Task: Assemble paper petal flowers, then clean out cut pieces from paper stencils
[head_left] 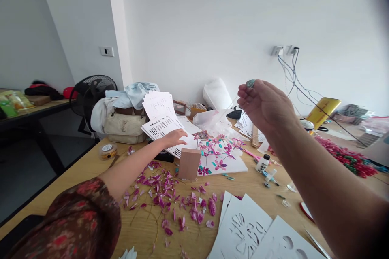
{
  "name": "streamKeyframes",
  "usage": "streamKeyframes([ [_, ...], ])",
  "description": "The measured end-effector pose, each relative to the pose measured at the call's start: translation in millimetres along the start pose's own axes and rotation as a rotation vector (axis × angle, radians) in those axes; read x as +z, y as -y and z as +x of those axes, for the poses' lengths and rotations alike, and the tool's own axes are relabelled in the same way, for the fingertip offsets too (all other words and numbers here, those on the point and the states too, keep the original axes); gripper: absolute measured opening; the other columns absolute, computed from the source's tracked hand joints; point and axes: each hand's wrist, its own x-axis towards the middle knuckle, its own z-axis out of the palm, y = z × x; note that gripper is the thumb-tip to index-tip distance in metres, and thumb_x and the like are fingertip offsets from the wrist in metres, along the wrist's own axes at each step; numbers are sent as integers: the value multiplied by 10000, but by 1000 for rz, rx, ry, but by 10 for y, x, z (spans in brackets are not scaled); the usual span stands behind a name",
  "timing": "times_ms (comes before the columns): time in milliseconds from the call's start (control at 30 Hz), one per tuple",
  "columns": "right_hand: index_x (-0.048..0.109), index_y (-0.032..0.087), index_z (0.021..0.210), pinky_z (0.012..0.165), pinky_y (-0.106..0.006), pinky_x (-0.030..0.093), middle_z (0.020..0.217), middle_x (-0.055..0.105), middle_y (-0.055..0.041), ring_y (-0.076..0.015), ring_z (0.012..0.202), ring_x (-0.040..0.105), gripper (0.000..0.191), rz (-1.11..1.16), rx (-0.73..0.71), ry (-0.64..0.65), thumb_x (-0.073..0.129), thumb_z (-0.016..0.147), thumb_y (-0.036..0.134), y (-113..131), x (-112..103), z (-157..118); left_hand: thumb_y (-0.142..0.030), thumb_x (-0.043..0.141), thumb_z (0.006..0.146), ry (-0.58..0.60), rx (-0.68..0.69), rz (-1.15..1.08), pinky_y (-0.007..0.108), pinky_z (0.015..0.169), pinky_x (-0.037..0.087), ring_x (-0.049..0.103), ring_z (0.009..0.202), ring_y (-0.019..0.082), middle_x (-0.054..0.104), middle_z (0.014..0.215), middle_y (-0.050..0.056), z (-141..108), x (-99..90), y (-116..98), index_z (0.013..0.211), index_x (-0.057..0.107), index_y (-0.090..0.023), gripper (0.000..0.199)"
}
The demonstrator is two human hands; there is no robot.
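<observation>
My right hand (264, 103) is raised high at the right, its fingers closed on a small round grey-green bobbin (250, 83). A faint thin line, like thread, slants down to the left from these fingers. My left hand (174, 138) reaches over the table with its fingers a little apart. Nothing shows between them. It is just behind an upright wooden block (190, 164) and beside pink, purple and teal flowers (219, 164). Those flowers stand on a white block (238, 166). Loose magenta petals (161, 198) lie scattered in front of the wooden block.
Printed paper sheets (159, 109) stand behind my left arm, next to a cream bag (124, 127). Patterned sheets (243, 226) lie near the front. A small bottle (263, 163), red flower bunches (346, 153) and a yellow roll (323, 113) are at the right. A fan (92, 97) stands at the left.
</observation>
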Motion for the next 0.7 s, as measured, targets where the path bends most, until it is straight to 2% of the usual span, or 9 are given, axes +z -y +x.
streamKeyframes([
  [67,531,175,695,588,-217,427,725,574,-18,-95,678,545,74,-9,-5,9,559,762,190,5,-3,23,-205,726,530,-80,-86,14,234,716,432,587,847,220,626,642,30,-97,-232,86,500,533,-204,196],
  [133,537,165,702,592,-231,416,717,570,-27,-106,685,537,56,-23,-17,12,561,753,171,16,-7,21,-280,714,571,-144,-206,12,240,634,439,605,725,220,556,480,27,-206,-459,205,443,477,-197,282],
  [233,549,154,710,603,-247,411,714,570,-37,-119,701,540,31,-38,-32,5,563,738,150,40,-12,-10,-396,725,553,-185,-397,-41,252,503,428,584,518,209,488,360,24,-376,-639,407,453,494,-177,334],
  [333,555,149,705,596,-247,408,702,566,-40,-119,694,542,34,-36,-12,-8,559,739,151,56,-14,-54,-496,680,586,-244,-484,-183,265,464,438,576,461,190,566,441,56,-496,-524,593,612,566,-141,374],
  [433,555,150,692,589,-237,411,699,565,-38,-109,678,538,39,-26,17,-21,557,726,132,63,-19,-108,-490,599,694,-349,-439,-370,235,546,480,617,572,145,649,640,67,-503,-233,732,820,567,-143,370],
  [567,564,136,666,561,-224,418,680,549,-38,-110,660,529,45,2,49,-50,569,710,144,74,-72,-188,-356,584,764,-461,-378,-534,206,602,494,628,666,110,665,806,64,-349,54,805,919,550,-147,262],
  [700,584,133,648,546,-219,420,677,530,-35,-108,650,518,93,39,61,-62,571,725,183,97,-204,-237,-272,543,805,-567,-383,-571,235,562,498,608,616,103,648,807,47,-148,115,740,961,542,-116,221],
])
